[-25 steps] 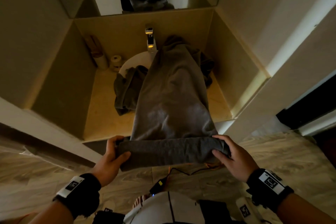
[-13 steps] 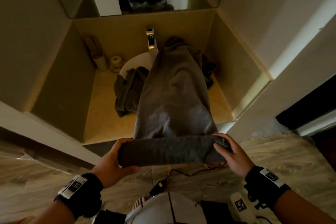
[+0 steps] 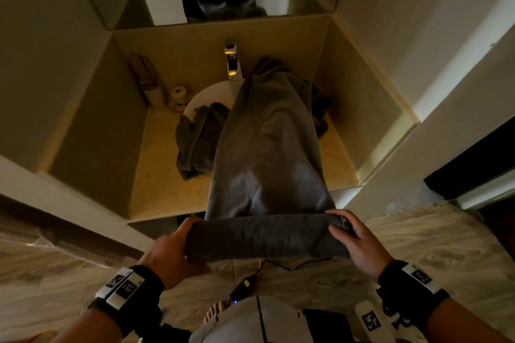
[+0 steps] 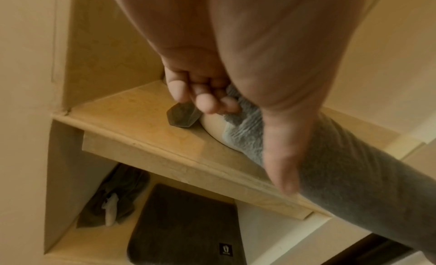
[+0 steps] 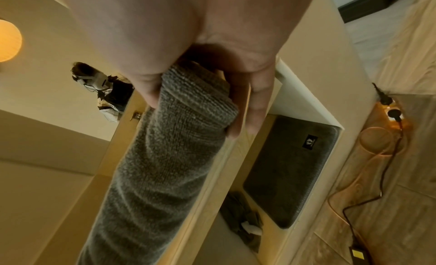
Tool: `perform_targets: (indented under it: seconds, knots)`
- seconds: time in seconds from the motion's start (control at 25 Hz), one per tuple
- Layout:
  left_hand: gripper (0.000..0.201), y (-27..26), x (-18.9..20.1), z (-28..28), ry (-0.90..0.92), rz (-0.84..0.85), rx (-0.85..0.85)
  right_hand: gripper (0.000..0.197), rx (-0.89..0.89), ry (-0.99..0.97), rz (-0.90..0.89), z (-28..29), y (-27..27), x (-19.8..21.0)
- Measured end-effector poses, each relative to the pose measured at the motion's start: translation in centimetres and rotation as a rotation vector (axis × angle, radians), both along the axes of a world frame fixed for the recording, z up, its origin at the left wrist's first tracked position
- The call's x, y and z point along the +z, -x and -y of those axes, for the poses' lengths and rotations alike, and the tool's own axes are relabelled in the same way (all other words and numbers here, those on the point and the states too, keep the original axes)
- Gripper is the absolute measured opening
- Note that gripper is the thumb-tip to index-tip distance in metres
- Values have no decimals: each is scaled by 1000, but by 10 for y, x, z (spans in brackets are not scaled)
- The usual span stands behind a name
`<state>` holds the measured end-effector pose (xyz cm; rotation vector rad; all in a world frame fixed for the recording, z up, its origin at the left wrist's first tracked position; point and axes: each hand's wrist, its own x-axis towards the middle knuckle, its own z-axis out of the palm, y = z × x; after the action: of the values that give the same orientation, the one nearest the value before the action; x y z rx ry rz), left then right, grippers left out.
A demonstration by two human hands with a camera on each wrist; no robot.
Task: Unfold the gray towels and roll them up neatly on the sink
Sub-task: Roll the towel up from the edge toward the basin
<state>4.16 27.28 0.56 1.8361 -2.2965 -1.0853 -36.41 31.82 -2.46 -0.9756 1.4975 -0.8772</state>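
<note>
Head view has the left hand (image 3: 170, 253) and right hand (image 3: 359, 245) each curled round an end of the towel (image 3: 267, 164), its roll held off the counter (image 3: 156, 175) edge, tail draped over the sink (image 3: 203, 95): soft, limp terry, likely best gripped at both ends.

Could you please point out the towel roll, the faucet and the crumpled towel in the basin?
Towel roll (image 3: 267, 237): head view, middle of the rolled part between the hands.
Faucet (image 3: 232, 64): head view, its upright body.
Crumpled towel (image 3: 198, 142): head view, centre of the bunched cloth left of the spread towel.
</note>
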Motion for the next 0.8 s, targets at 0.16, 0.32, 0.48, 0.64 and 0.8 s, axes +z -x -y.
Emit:
perform_targets:
  seconds: [0.16,0.32,0.48,0.64,0.8]
  knots:
    - [64,-5,-1,3,206,74,-66,16,-81,-144,92,11,-2,8]
    - [65,-12,-8,7,155,-157,-54,13,-82,-67,-11,17,-2,6]
    - [49,-13,-6,8,111,-320,43,64,64,-10,-28,11,10,3]
    - [44,-13,0,10,73,-379,80,120,397,169,-324,5,25,15]
    - [47,-15,0,8,-25,-456,122,87,378,285,-446,5,25,16]
